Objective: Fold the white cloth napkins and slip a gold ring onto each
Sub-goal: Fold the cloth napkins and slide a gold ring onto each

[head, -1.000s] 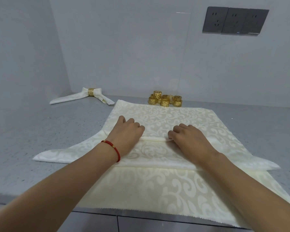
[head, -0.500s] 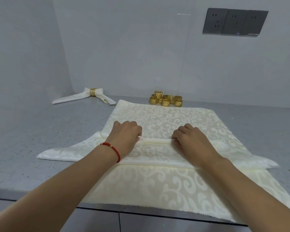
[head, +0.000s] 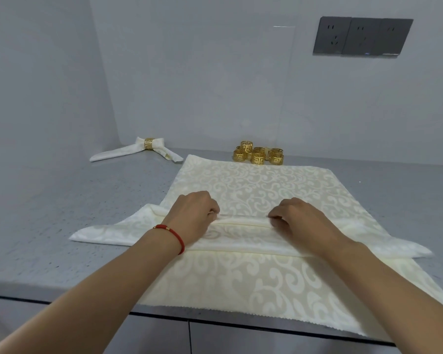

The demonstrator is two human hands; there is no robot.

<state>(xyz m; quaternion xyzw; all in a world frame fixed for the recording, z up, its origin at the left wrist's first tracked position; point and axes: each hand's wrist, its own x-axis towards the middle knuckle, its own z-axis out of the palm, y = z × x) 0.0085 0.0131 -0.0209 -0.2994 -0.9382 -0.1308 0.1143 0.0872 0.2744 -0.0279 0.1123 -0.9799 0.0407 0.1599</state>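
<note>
grey speckled counter (head: 62, 205) | white walls, sockets (head: 361, 35) | hands (both) pinch napkin (head: 253, 185) fold

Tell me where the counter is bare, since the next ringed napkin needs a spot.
Bare counter lies left of the spread napkin, in front of the finished napkin; another patch is right of the cloth, below the sockets. The back middle is crowded by loose gold rings; both hands, left hand and right hand, occupy the fold.
</note>
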